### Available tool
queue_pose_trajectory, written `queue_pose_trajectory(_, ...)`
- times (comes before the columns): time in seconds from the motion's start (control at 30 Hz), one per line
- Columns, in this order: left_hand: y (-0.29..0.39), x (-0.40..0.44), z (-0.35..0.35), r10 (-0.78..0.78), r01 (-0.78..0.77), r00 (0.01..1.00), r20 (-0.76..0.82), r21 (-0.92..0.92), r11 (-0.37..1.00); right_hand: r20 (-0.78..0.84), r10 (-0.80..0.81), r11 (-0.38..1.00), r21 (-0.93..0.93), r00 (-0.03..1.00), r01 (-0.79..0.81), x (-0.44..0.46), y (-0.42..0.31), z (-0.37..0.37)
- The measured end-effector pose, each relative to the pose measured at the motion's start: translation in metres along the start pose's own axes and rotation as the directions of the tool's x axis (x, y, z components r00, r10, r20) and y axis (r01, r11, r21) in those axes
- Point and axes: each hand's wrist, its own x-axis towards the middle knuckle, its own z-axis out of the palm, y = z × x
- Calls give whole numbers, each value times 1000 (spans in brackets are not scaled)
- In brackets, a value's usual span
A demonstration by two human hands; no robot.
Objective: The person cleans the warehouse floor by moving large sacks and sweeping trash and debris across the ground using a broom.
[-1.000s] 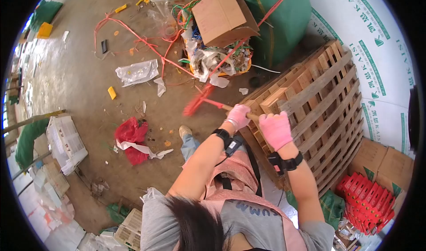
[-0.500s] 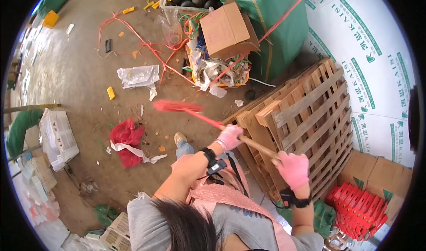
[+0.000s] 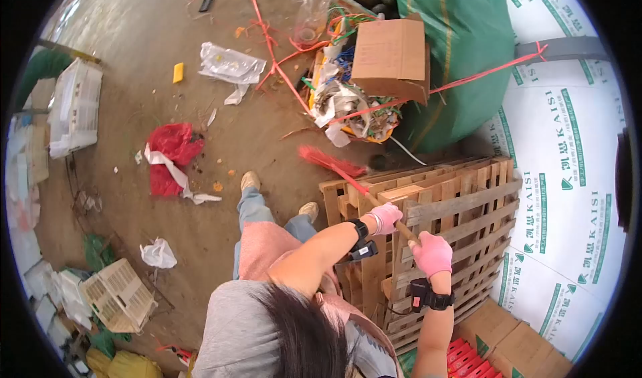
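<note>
Fingers (image 3: 394, 212) of pink-gloved left hand (image 3: 384, 219) and pink-gloved right hand (image 3: 433, 254) curl around a red-bristled, wooden-handled broom (image 3: 353, 181) beside slatted wooden pallets (image 3: 461, 201).

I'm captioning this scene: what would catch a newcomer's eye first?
Probably the red broom, held in the pink-gloved left hand and right hand beside stacked pallets. Beyond it, a carton sits on rubbish near green sheeting. Toward the picture's left, a crumpled red bag lies on the floor.

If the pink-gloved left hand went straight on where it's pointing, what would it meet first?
Probably the brown slatted wooden pallets ahead of the pink-gloved left hand, though depth is unclear.
</note>
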Motion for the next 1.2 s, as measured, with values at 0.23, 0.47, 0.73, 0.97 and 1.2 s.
queue_pose_trajectory(0.23, -53, -98, -20, -305, 299, 952, 17, 154, 942, -114, -266, 896, 337, 957, 289, 12, -39, 76)
queue_pose_trajectory(0.47, -72, -166, -41, -513, 517, 855, -80, 233, 824, -337, -454, 842, 141, 825, 521, -32, -76, 105)
queue_pose_trajectory(0.73, -76, -149, 11, -275, 264, 959, 64, 146, 954, -40, -319, 788, 544, 947, 289, -41, -79, 124)
queue_pose_trajectory(0.97, -141, -198, -41, -429, 416, 877, -216, -104, 903, -59, -291, 786, 554, 955, 274, 12, -187, 124)
queue_pose_trajectory(1.2, -229, -347, -145, -548, 608, 451, -705, -206, 766, -431, -480, 660, 395, 764, 639, 214, -413, 10)
